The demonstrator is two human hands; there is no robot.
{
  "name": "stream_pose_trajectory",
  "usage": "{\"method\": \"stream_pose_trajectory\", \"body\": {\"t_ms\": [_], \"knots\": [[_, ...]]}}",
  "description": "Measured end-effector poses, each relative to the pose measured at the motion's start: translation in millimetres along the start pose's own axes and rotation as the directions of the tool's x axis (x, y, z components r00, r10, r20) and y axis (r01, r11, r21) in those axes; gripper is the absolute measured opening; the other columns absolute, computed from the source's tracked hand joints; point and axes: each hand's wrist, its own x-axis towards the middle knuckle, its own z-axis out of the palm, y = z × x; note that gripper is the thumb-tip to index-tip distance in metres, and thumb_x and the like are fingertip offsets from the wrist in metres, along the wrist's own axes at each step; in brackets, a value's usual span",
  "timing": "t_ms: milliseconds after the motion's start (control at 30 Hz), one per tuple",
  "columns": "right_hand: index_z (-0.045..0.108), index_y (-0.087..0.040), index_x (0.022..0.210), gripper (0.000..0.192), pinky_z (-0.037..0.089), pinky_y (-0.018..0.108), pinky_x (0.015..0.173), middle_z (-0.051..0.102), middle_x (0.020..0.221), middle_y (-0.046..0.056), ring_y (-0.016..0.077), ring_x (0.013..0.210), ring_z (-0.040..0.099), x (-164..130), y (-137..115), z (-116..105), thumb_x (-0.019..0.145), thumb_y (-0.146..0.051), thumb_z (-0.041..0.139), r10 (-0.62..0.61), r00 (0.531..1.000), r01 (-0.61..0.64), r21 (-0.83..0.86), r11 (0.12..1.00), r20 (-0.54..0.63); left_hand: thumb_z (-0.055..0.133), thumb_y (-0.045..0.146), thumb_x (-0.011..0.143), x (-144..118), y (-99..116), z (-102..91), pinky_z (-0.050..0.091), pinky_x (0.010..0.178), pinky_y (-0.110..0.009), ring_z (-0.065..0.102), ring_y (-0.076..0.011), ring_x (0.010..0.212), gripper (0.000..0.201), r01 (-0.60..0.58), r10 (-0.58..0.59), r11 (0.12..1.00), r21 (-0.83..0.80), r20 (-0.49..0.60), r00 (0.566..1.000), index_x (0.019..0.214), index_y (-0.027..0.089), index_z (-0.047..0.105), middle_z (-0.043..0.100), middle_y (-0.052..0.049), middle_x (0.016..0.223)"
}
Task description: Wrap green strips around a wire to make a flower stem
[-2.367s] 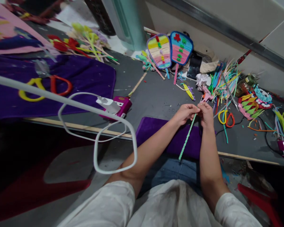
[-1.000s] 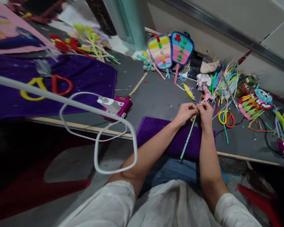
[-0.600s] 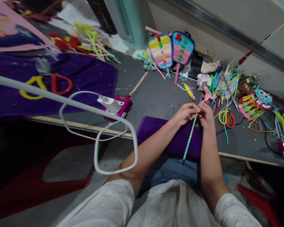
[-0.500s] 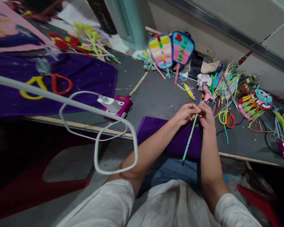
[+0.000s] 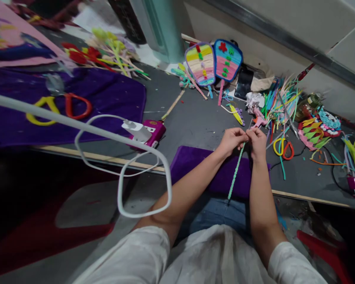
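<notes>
Little had shifted since half a second before: both hands stayed raised over the purple cloth (image 5: 195, 165). Left hand (image 5: 232, 141) and right hand (image 5: 258, 142), fingertips pinched shut on the top of the green twisted stem (image 5: 235, 173), which hung slanting down toward the lap.

Green stick (image 5: 235, 172) swung slightly — lower end nearer the lap.

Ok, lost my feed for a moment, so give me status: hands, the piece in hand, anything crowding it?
Left hand and right hand both pinching top of green pipe cleaner. It hangs down over purple cloth. Scissors close at right, not touching.
</notes>
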Motion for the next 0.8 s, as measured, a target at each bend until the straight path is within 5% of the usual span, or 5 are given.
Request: {"method": "stream_pose_trajectory", "body": {"t_ms": [133,433,600,800], "knots": [[0.051,-0.019,0.065,0.023,0.017,0.018,0.038,0.041,0.049,-0.009,0.0036,0.041,0.03,-1.9,-5.7,-2.5,0.061,-0.031,0.07,0.173,0.979,-0.187,0.141,0.972,0.104,0.078,0.024,0.058,1.7,1.0,-3.7,0.03,0.032,-0.015,0.045,-0.0045,0.033,0.027,0.061,-0.053,0.991,-0.119,0.065,0.996,0.065,0.012,0.055,0.052,0.005,0.046],[0.052,-0.019,0.067,0.026,0.021,0.015,0.034,0.043,0.051,-0.008,0.0031,0.041,0.035,-0.9,-8.6,-6.7,0.059,-0.03,0.073,0.251,0.932,-0.318,0.254,0.914,0.262,0.084,0.026,0.051,0.2,4.0,-4.4,0.029,0.032,-0.014,0.042,-0.0028,0.033,0.037,0.197,-0.145,0.941,-0.276,0.197,0.97,0.064,0.013,0.053,0.052,0.006,0.045],[0.049,-0.02,0.066,0.025,0.021,0.018,0.035,0.041,0.049,-0.009,0.0033,0.039,0.032,-1.4,-6.6,-5.7,0.06,-0.03,0.071,0.206,0.966,-0.237,0.208,0.949,0.159,0.082,0.027,0.056,-1.6,5.3,-2.3,0.03,0.033,-0.014,0.043,-0.0025,0.034,0.034,0.226,-0.185,0.947,-0.228,0.19,0.964,0.066,0.012,0.054,0.054,0.004,0.048],[0.046,-0.019,0.061,0.025,0.031,0.019,0.045,0.045,0.051,-0.009,0.0049,0.046,0.038,1.0,1.4,-0.7,0.06,-0.03,0.069,0.054,0.998,-0.053,0.066,0.996,-0.022,0.075,0.02,0.064,-2.5,2.0,3.2,0.037,0.035,-0.015,0.047,-0.0046,0.036,0.024,0.1,-0.097,0.994,-0.048,0.051,0.994,0.066,0.012,0.053,0.053,0.005,0.048]]}}
